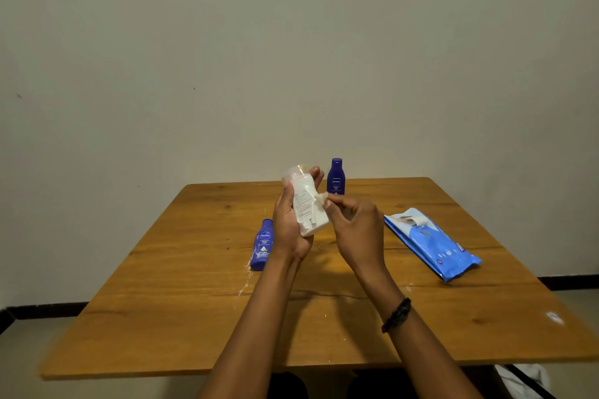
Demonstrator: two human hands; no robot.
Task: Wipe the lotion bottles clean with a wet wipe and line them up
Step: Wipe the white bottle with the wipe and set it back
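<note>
My left hand (287,227) grips a white lotion bottle (306,204) above the middle of the wooden table (194,317), cap pointing up and away. My right hand (358,230) pinches a small white wet wipe (321,198) against the bottle's right side. One blue Nivea bottle (336,176) stands upright near the table's far edge, just behind my hands. A second blue Nivea bottle (262,244) lies flat on the table to the left of my left wrist.
A blue wet-wipe pack (431,243) lies on the right half of the table with its flap peeled open. White smears mark the wood near the lying bottle. A plain wall rises behind the table. A black band sits on my right wrist.
</note>
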